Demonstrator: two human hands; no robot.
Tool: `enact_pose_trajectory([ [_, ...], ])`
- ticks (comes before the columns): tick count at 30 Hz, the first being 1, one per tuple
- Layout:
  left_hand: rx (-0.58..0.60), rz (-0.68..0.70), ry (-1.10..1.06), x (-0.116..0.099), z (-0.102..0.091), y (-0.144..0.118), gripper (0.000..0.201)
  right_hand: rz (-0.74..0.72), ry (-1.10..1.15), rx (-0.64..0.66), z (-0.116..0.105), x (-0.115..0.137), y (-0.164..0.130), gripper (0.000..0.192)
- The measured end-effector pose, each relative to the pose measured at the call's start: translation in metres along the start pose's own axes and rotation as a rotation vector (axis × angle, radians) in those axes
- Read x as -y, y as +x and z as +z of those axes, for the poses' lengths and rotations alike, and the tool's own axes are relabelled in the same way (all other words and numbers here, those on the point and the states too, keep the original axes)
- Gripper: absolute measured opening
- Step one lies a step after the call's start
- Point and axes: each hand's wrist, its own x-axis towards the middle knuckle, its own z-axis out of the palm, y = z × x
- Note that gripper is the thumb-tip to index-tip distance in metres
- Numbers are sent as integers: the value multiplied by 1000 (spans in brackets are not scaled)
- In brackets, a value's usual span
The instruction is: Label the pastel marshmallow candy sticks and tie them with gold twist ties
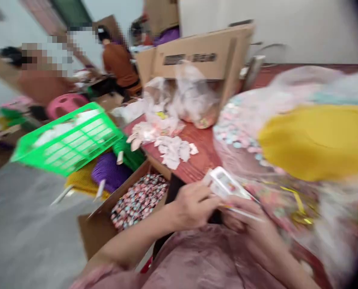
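Close together at the table's front edge, my two hands meet over my lap. The fingers of my left hand (193,204) are bent and closed near the right hand's fingertips; what they pinch is hidden. My right hand (247,216) is closed, with a thin white stick (245,213) lying along its fingers. Just beyond the fingers is a small white case (225,182) with a clear window and coloured spots inside. Whether a hand supports the case, I cannot tell. Blur smears the finer details.
Left of my lap, an open carton (139,200) holds many small pastel pieces. Crumpled pale scraps (174,150) and filled plastic bags (193,100) lie on the red table (197,140). A yellow disc-like thing (317,140) covers a large bag at right. A green basket (67,140) and people are at left.
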Motion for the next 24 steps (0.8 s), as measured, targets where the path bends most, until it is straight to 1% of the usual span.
enact_pose_trajectory([
  [1,-14,-5,85,6,-7,-17,15,55,17,76,11,2,0,38],
  [2,-41,-10,142,17,-13,-36,15,106,26,137,19,1,2,38],
  [3,-35,-34,175,32,-18,-54,16,134,21,141,23,0,4,36],
  [4,-1,-91,216,49,-22,-72,16,151,13,143,23,-2,5,31],
  [5,79,-193,285,66,-26,-87,18,138,-37,140,20,-3,4,27],
  [7,389,-487,491,93,-35,-105,20,33,-304,176,9,-3,-5,35],
  [8,517,-607,609,99,-40,-107,19,-10,-420,204,2,-3,-11,34],
  [9,578,-645,671,100,-42,-102,19,-48,-505,240,-5,-3,-18,30],
  [10,576,-613,686,95,-43,-91,21,-74,-544,268,-11,-4,-25,25],
  [11,509,-510,642,86,-39,-73,24,-100,-559,288,-16,-4,-30,24],
  [12,419,-366,558,74,-32,-50,27,-130,-568,284,-19,-4,-34,24],
  [13,353,-218,473,60,-21,-25,29,-159,-583,253,-22,-4,-38,25],
  [14,348,-79,392,46,-7,2,30,-187,-605,201,-25,-2,-41,25],
  [15,383,26,338,32,8,27,31,-216,-630,136,-28,0,-44,25],
  [16,414,100,312,20,24,48,33,-243,-657,70,-32,3,-48,25],
  [17,457,130,319,10,38,65,37,-264,-682,7,-38,7,-54,24],
  [19,526,162,349,1,60,82,43,-284,-728,-118,-57,13,-70,25],
  [20,539,179,367,1,68,84,42,-284,-750,-193,-68,15,-81,26],
  [21,523,193,388,5,75,83,40,-274,-775,-283,-81,15,-95,26],
  [22,482,224,402,12,79,80,37,-260,-801,-391,-94,13,-110,27],
  [24,314,312,375,26,86,73,34,-186,-873,-662,-118,5,-143,27],
])
